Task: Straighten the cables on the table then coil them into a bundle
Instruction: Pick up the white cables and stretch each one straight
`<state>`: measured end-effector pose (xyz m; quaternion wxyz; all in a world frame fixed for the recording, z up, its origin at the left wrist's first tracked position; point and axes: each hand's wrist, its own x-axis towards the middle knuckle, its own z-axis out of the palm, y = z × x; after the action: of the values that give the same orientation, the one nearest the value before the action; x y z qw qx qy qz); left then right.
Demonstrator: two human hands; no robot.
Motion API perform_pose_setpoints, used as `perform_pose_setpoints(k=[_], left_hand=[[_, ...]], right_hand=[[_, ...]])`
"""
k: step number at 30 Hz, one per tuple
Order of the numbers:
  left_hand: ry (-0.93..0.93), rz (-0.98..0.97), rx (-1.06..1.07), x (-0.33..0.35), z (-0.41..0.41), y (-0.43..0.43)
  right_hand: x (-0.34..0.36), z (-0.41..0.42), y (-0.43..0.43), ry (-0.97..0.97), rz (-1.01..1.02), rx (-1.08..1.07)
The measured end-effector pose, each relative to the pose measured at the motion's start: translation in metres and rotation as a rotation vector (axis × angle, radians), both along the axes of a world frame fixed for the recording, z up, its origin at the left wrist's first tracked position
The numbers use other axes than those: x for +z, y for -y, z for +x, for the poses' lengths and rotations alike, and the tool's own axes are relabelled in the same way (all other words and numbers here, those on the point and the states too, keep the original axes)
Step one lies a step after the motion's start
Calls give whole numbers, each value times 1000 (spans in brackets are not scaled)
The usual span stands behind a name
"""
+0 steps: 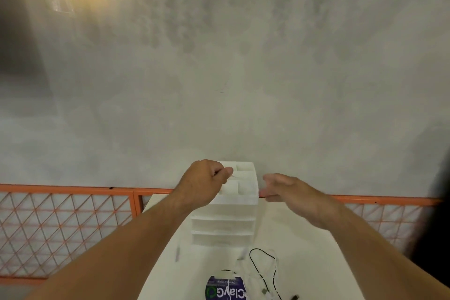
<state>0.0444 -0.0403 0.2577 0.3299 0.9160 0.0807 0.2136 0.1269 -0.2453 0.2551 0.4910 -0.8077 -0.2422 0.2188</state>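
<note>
A grey plastered wall point(243, 80) fills most of the view, with an orange wire-mesh fence point(60, 226) along its foot. In front stands the white surface point(304, 251), carrying a white plastic drawer organiser point(224, 224) with open top compartments. Both arms reach out to it, probably to shift it and make room.

The left hand point(203, 184) is over the top compartments, fingers curled and thumb pressed to forefinger. I cannot tell whether it pinches anything. The right hand point(289, 190) is released, fingers relaxed beside the organiser's right edge.

The cables lie untouched at the near edge. A thin black cable point(254, 266) loops just before the drawers, its long axis running towards the person and rightward. A white cable point(275, 268) lies alongside, near a round blue-labelled container point(225, 287).
</note>
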Motion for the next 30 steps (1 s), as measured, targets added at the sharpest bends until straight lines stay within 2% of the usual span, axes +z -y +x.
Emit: perform_pose_setpoints(k=[4,7,11,16,19,24,30], left_hand=[[35,19,-28,-1,5,15],[53,39,-15,0,6,16],[14,141,20,-4,5,6],[-45,290,61,-5,2,-8],[-99,419,111,-7,-2,-15],[-144,526,161,-10,-4,-24],[-154,539,213,-3,-6,-48]], right_hand=[[-7,-15,-26,-26,127,23],[-12,-18,-38,87,159,-58],[-7,-19,-43,116,210,-164],[6,-17,-38,483,-37,-135],[8,-12,-36,606,-215,-148],[10,-10,-33,689,-399,-171],[17,-7,-20,714,-397,-203]])
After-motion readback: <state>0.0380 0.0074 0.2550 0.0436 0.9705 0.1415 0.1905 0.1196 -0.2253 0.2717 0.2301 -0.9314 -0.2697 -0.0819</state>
